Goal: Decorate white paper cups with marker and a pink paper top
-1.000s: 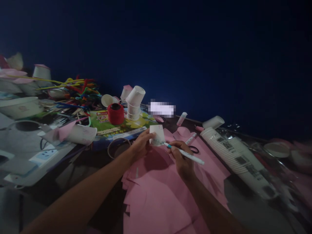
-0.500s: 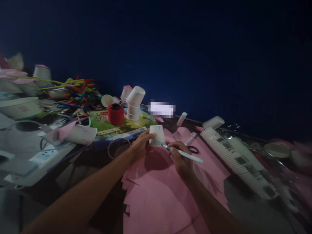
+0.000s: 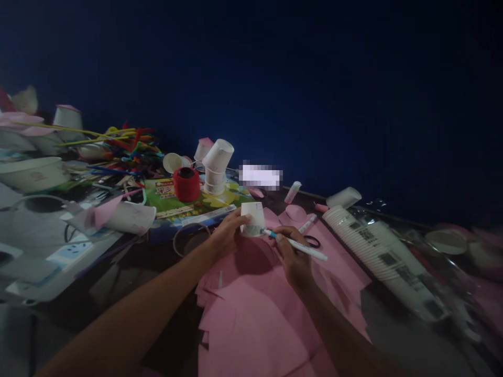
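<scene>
A white paper cup [image 3: 253, 215] is upside down in my left hand [image 3: 230, 230], whose thumb lies against its side. Faint teal marks run along the lower part of the cup, and a small pink mark shows near its top. My right hand [image 3: 291, 254] is closed around a white marker pen [image 3: 306, 250] with a teal end. The pen's tip is at the lower right of the cup, touching or very close to it. Beneath both hands lie overlapping sheets of pink paper [image 3: 251, 319].
Right of the paper lies a long wrapped stack of paper cups [image 3: 377, 256]. Scissors [image 3: 313, 241] and a glue stick [image 3: 293, 192] are beyond my right hand. At left are a red spool [image 3: 186, 184], stacked cups [image 3: 215, 175], coloured pipe cleaners [image 3: 133, 141] and a tape roll [image 3: 192, 238].
The pen has shifted very slightly at the cup's lower right edge, along with my right hand. My left hand and the cup hold nearly the same position.
</scene>
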Demonstrator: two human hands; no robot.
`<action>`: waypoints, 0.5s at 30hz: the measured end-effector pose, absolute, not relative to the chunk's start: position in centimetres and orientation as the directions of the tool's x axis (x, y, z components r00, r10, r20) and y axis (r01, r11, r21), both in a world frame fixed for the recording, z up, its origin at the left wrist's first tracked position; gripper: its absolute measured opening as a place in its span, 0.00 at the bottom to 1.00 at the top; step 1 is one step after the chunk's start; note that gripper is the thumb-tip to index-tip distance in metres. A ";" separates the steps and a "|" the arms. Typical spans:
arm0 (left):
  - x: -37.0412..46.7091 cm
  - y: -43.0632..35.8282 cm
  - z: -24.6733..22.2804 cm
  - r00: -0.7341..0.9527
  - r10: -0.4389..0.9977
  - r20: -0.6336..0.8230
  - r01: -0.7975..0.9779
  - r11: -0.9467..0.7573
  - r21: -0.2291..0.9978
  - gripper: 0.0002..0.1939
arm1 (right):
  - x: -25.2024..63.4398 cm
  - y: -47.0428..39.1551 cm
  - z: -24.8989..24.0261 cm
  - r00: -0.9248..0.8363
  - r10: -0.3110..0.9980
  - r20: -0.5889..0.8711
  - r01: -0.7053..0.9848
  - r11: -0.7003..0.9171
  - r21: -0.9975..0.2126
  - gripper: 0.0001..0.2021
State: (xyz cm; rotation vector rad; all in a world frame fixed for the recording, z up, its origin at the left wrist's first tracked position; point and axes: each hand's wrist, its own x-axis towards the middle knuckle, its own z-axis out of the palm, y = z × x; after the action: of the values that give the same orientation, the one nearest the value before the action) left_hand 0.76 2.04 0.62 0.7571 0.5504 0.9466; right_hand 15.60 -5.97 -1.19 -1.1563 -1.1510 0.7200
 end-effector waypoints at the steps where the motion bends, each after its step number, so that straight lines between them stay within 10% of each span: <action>1: 0.8 2.1 0.6 0.487 0.868 -0.092 -0.512 0.369 0.775 0.17 | 15.6 -6.0 -1.2 0.297 0.902 0.314 0.112 0.294 -0.949 0.04; 15: 0.7 2.2 0.2 0.484 0.870 -0.097 -0.503 0.367 0.783 0.17 | 15.6 -6.2 -0.6 0.243 0.911 0.333 0.174 0.297 -0.939 0.05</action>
State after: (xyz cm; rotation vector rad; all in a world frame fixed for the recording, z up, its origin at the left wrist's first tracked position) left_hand 0.65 2.16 0.25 0.7638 0.5586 0.9422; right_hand 15.61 -6.23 -0.62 -1.1764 -1.2358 0.7077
